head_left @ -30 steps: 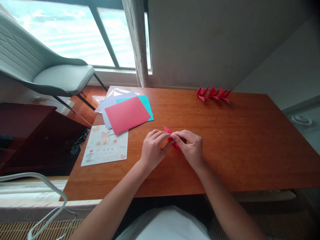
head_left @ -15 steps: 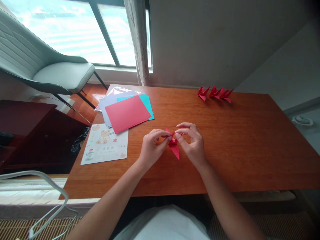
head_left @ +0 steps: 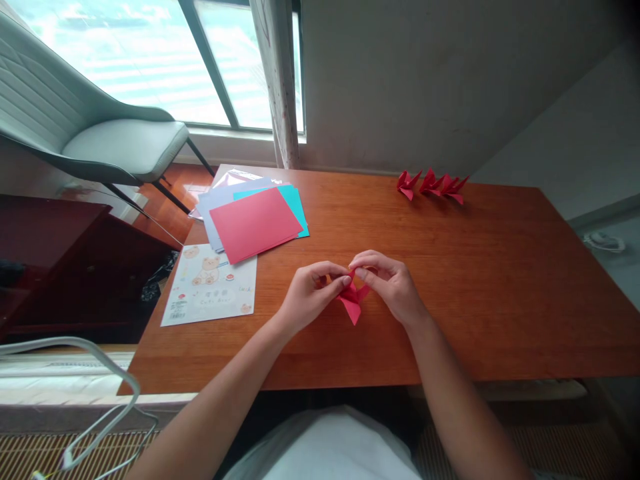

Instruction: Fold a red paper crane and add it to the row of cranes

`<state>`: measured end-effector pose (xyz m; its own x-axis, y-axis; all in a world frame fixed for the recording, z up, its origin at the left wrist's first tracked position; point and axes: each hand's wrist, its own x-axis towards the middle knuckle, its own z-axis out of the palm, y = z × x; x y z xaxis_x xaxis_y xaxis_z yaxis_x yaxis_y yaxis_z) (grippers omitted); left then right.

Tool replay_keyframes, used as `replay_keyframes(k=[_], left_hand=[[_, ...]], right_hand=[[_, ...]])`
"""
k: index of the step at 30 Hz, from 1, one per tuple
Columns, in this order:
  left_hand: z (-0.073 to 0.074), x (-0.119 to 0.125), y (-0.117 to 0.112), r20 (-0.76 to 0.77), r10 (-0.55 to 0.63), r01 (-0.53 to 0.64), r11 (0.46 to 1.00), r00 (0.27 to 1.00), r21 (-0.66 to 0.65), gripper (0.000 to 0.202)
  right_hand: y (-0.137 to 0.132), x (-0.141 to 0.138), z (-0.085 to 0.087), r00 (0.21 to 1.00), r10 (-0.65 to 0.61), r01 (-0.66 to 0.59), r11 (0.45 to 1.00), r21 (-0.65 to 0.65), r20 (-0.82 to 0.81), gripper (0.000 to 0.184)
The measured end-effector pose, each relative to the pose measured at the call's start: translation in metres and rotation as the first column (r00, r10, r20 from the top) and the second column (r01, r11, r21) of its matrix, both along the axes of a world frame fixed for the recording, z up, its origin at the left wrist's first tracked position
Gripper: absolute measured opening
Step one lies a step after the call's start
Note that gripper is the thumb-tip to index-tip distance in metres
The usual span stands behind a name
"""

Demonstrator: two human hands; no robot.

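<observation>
Between both hands, above the front middle of the table, is a red origami crane (head_left: 351, 308) with a pointed wing hanging down. My left hand (head_left: 313, 293) pinches it from the left between thumb and fingers. From the right, my right hand (head_left: 387, 283) pinches its upper part, with the fingertips of both hands close together. My fingers hide much of the folded middle. Several finished red paper cranes (head_left: 433, 185) stand in a row at the table's back edge.
Red paper sheets (head_left: 257, 225) lie over turquoise and lilac ones at the back left of the wooden table (head_left: 500, 287). A white bear-printed sheet (head_left: 210, 287) lies in front of them. Left of the table are a chair (head_left: 125, 147) and a white hanger-like frame (head_left: 100, 363).
My right hand has closed in on the crane and now pinches its top. The crane has turned and tilted a little between my fingers. The left hand has shifted slightly right.
</observation>
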<state>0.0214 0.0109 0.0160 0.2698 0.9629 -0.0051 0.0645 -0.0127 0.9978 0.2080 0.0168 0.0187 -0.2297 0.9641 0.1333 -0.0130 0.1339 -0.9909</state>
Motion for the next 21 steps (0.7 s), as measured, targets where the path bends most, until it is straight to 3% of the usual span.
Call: replay_keyframes(k=[8,21], left_hand=[[0.002,0.001,-0.001,0.083,-0.078,0.086,0.992,0.993,-0.092,0.029],[0.001,-0.002,0.000,0.137,-0.096,0.115,0.985,0.986,-0.132,0.033]], right_hand=[[0.007,0.012,0.012,0.986,0.148,-0.146,0.989,-0.039,0.074,0.009],[0.015,0.015,0.023,0.960,0.219,-0.210,0.975,-0.070,0.175,0.013]])
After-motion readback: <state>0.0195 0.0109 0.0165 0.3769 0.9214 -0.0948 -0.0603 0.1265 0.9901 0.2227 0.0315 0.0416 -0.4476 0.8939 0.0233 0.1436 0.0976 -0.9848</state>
